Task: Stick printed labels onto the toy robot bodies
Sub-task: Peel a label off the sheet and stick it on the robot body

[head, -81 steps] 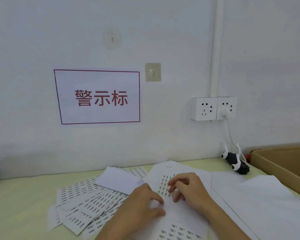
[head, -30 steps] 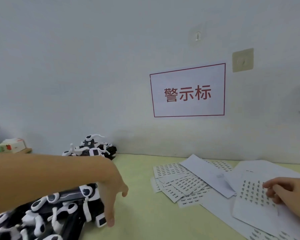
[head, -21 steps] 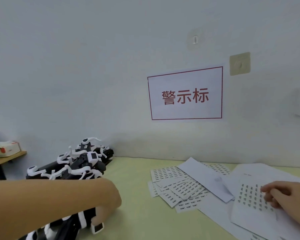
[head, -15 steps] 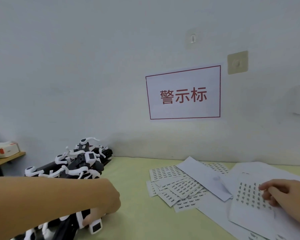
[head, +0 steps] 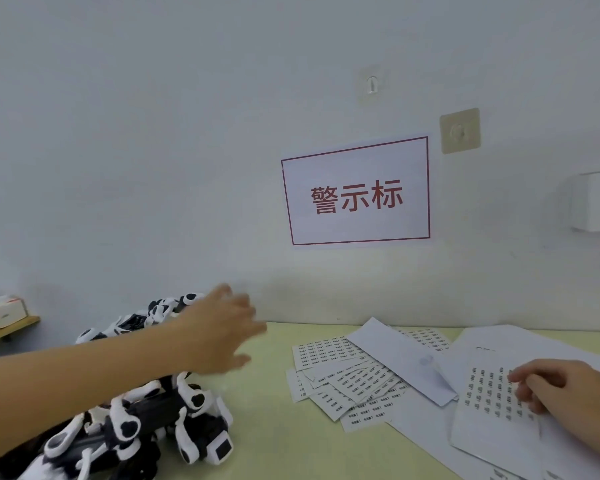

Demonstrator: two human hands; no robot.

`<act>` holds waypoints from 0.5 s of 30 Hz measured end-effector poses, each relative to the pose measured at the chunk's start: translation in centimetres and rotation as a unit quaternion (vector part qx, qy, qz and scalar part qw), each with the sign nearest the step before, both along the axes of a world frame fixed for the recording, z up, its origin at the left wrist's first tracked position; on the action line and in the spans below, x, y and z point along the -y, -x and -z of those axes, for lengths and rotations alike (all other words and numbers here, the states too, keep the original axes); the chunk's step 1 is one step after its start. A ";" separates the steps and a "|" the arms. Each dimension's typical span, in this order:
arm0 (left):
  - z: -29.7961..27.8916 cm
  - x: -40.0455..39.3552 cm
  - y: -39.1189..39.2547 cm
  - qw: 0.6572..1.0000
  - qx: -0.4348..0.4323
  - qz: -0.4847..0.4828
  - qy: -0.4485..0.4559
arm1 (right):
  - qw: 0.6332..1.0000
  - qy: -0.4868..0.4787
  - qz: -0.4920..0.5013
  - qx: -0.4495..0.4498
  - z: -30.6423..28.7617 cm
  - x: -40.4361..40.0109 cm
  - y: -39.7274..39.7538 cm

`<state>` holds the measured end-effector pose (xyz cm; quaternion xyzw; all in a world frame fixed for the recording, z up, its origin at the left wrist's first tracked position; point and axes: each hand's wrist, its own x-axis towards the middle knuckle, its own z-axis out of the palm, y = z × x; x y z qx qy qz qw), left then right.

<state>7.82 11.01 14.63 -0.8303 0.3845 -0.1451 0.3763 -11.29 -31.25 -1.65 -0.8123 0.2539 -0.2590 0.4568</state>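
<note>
Black-and-white plastic toy robot bodies [head: 146, 420] lie heaped at the pale green table's [head: 257, 438] left edge. Above them the left hand [head: 222, 334] hovers, fingers spread, empty. The right hand [head: 561, 393] pinches a white printed label sheet [head: 489, 410].

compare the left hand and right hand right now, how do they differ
The left hand is raised above the toy robot pile, fingers spread, holding nothing. The right hand lies low on a label sheet, fingers curled, tips touching it. The left looks motion-blurred; the right looks sharp. Both are bare.
</note>
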 end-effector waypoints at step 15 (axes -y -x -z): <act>-0.2 5.8 -0.8 0.923 -0.209 -0.034 0.322 | 1.000 -0.008 0.015 0.001 -0.6 -0.5 0.2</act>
